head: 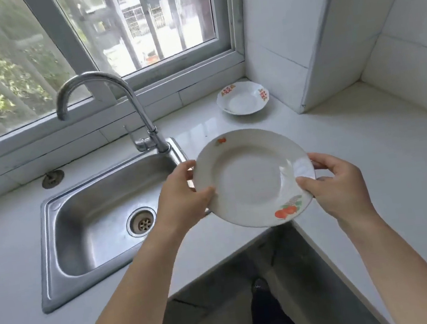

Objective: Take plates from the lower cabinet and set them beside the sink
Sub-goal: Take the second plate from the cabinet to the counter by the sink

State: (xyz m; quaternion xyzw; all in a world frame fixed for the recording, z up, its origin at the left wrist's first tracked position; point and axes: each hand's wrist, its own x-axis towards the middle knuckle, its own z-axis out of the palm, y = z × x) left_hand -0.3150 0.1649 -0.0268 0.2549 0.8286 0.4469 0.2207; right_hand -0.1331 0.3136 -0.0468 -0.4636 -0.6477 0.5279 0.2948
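Observation:
A white plate (250,176) with red fruit prints on its rim is held level above the counter, just right of the steel sink (89,226). My left hand (181,196) grips the plate's left edge, thumb on top. My right hand (339,185) grips its right edge. A second white dish (242,98) with red rim patterns rests on the white counter (370,156) near the back corner, beyond the held plate.
A curved chrome faucet (127,102) rises behind the sink, under the window. A sink plug (53,179) lies on the counter at the back left. A tiled pillar (326,36) juts out at the right. The counter's inner corner edge runs below the plate.

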